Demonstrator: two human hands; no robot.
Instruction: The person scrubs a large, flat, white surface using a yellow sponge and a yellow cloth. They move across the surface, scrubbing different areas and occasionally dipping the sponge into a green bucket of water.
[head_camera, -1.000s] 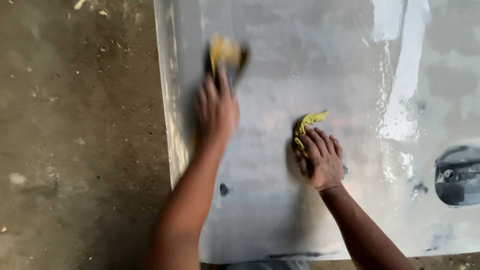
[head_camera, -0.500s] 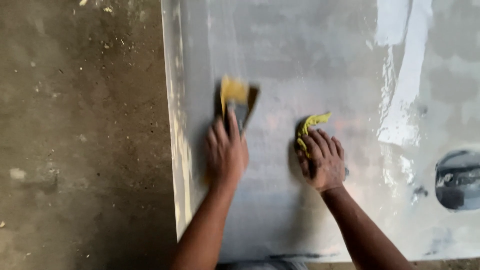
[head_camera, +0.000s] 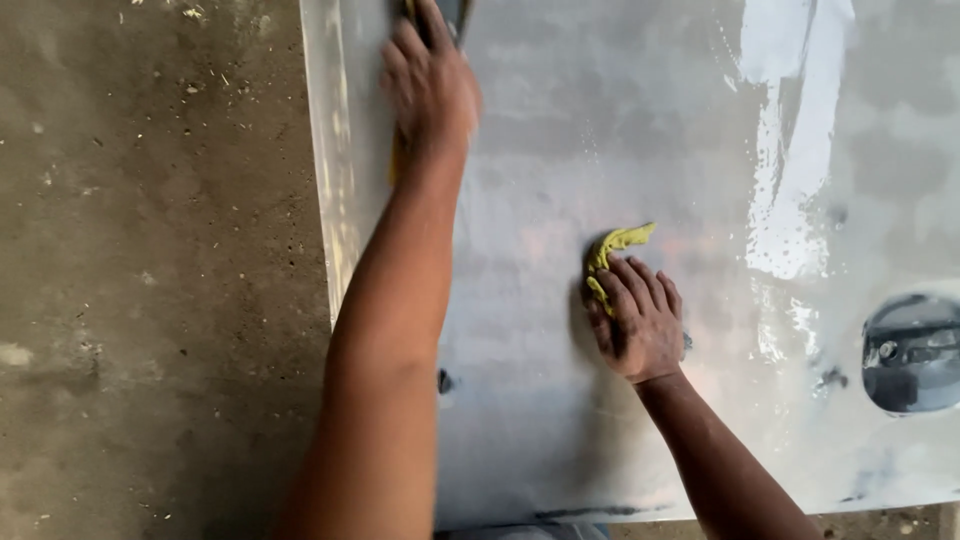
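Grey panel (head_camera: 620, 140) lies flat on the dirty concrete floor (head_camera: 150, 300), wet and shiny. Right hand (head_camera: 640, 320) presses a yellow cloth (head_camera: 612, 247) on it. Left hand (head_camera: 430, 85) grips a sanding block (head_camera: 455, 12) at the top.

So what I'm working on is a big grey panel (head_camera: 620, 130), sanded dull, lying flat over a rough concrete floor (head_camera: 150, 300). Its left edge runs top to bottom through the shot and catches some light. There's a wet shiny streak (head_camera: 790, 180) down the right part of it, and a dark recessed handle pocket (head_camera: 915, 352) near the right edge. A crumpled yellow-green cloth (head_camera: 615, 250) sits right on the panel around the middle. The floor is stained, with bits of grit and debris scattered on it.
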